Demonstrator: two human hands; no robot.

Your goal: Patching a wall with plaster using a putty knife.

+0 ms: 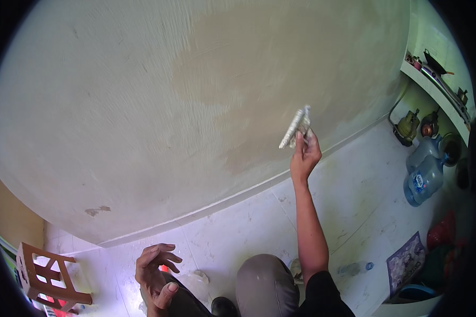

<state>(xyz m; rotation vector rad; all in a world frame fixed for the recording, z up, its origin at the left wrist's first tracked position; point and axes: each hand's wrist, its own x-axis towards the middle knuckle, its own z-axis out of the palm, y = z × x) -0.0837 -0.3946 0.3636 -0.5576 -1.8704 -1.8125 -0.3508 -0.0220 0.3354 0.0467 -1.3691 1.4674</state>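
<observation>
My right hand (pixel 305 157) reaches up toward the wall (pixel 143 105), closed around a small whitish tool with a long ridged edge (pixel 295 128). The tool's kind is unclear; it looks coated in something pale, and I cannot tell whether it touches the wall. A darker brownish patch spreads over the wall behind it, next to paler, streaky white coating. Low at the left, my left hand (pixel 156 274) hangs in the air over my leg. Its fingers are bent but apart, and nothing is in it.
A brown plastic stool (pixel 50 274) lies tipped at the lower left. Under a counter (pixel 433 92) on the right stand a gas cylinder (pixel 407 127) and large blue water bottles (pixel 426 179). A small clear bottle (pixel 354 269) and a patterned bag (pixel 406 263) rest on the tiled floor.
</observation>
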